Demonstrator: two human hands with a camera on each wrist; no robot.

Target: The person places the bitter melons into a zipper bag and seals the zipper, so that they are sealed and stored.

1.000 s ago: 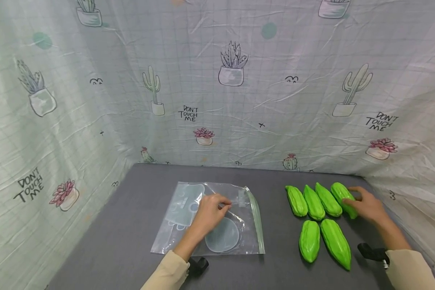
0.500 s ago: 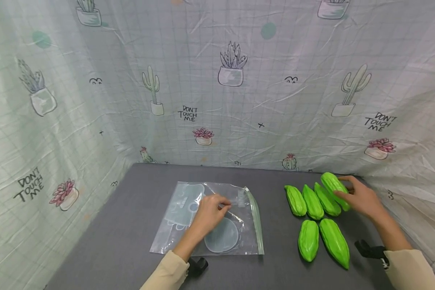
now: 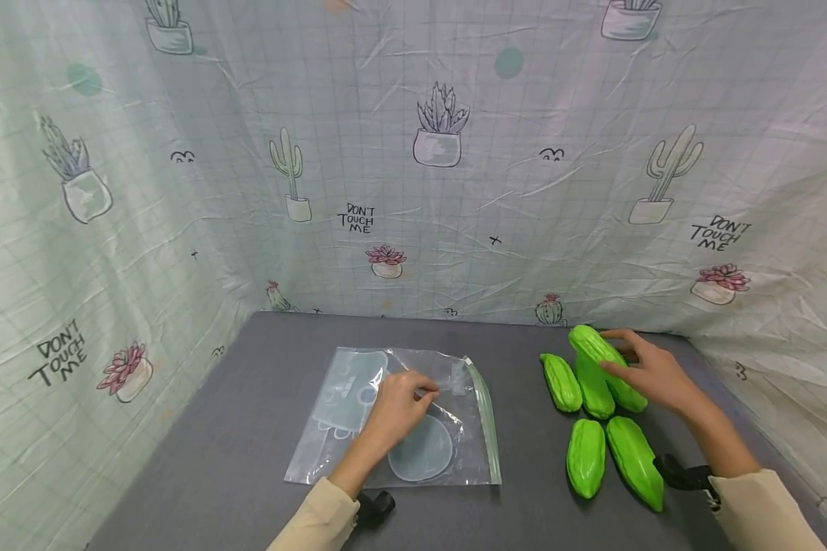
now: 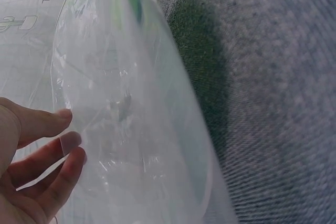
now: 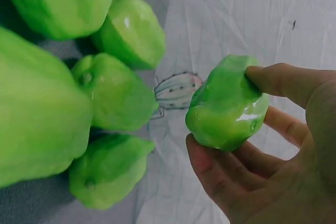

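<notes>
Gourd [image 3: 591,348], ribbed, glossy, bright green, is clamped in the right hand [image 3: 651,373] by thumb and fingers, above other gourds [image 3: 586,459]; since the earlier frame it has shifted toward the left hand [image 3: 401,399], which pinches the bag [image 3: 420,451].

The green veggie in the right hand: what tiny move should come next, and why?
Maybe ease that green veggie left toward the clear bag, since the right hand holds it apart from the other veggies and the left hand is at the bag.
</notes>
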